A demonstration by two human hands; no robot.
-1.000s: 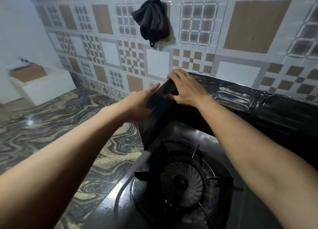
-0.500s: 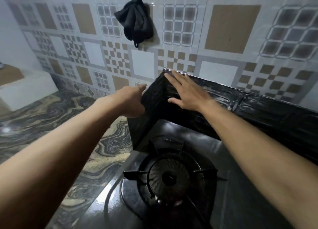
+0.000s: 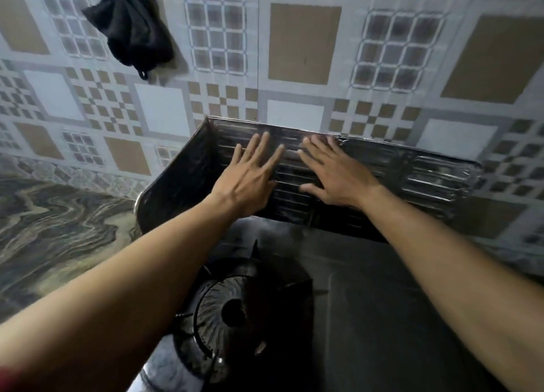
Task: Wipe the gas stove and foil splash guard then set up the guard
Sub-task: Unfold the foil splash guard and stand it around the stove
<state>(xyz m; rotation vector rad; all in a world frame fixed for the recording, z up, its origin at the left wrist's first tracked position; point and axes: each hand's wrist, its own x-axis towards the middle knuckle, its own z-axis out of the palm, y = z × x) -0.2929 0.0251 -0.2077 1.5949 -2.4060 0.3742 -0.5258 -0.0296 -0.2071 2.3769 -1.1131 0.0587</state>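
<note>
Two open hands rest flat on the back panel of the foil splash guard [image 3: 435,170], side by side and close together. Left hand [image 3: 250,176] and right hand [image 3: 332,176] both have fingers spread and pointing up toward the tiled wall [image 3: 303,44]; neither is closed on anything, palms pressing only.

Guard position: it stands upright behind the gas stove [image 3: 368,303], its long axis running left to right along the wall. A short side wing [image 3: 173,191] folds forward at the left end, beside the marbled countertop [image 3: 59,229]. The burner [image 3: 232,315] lies below and nearer the person than the panel.

Governing relation: both hands sit on the left half of the panel. The long right stretch extends well away from the right hand and is untouched; the right hand is the nearer one to it. The top edge there looks crumpled.

Judgement: setting up appears to be the step in hand, with the panel being seated against the wall. Any further pressing would likely need to travel rightward along the long axis.

A dark cloth [image 3: 132,26] hangs on the wall, upper left, apart from both hands.
</note>
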